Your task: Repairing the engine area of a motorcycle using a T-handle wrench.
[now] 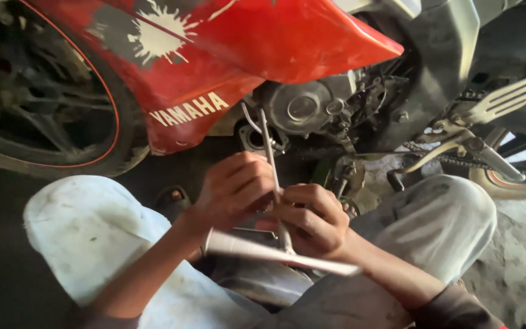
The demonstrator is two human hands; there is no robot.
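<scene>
Head view: I had both hands closed on a T-handle wrench (pixel 273 176) just below the motorcycle's engine case (pixel 302 108), left hand (pixel 232 189) wrapped round the upper shaft, right hand (pixel 312 219) gripping lower down near the crossbar (pixel 275 253), shaft tilted up toward the engine with its tip just short of the case. My read was that I was at the lining-up stage, socket not yet seated on any fastener. Next move called for steering the tip squarely onto the bolt under the red fairing (pixel 214 55), then turning from the crossbar.
</scene>
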